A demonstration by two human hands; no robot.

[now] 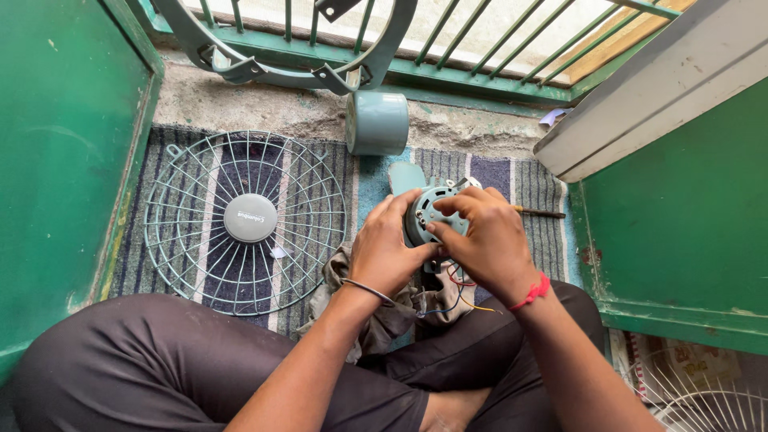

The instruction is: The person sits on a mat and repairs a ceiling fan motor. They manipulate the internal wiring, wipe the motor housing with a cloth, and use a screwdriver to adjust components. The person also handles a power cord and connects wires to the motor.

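The fan motor [430, 214], a pale teal metal body with wires [456, 298] trailing from it, is held above the right part of the striped mat [496, 172], just over a crumpled grey cloth [384, 308]. It is gripped on its left flank by the left hand [384, 252], while its front face is pinched by the fingers of the right hand [484, 236]; both hands are closed on it. The motor is judged heavy, stiff and compact; the rigid casing is best taken hold of, not the thin wires, which look fragile. A screwdriver [540, 213] is seen lying near the mat's right edge. A wire fan guard [246, 220] is laid flat on the mat's left half. A teal cylindrical cover [377, 122] is stood at the far edge, below a green railing [480, 76].
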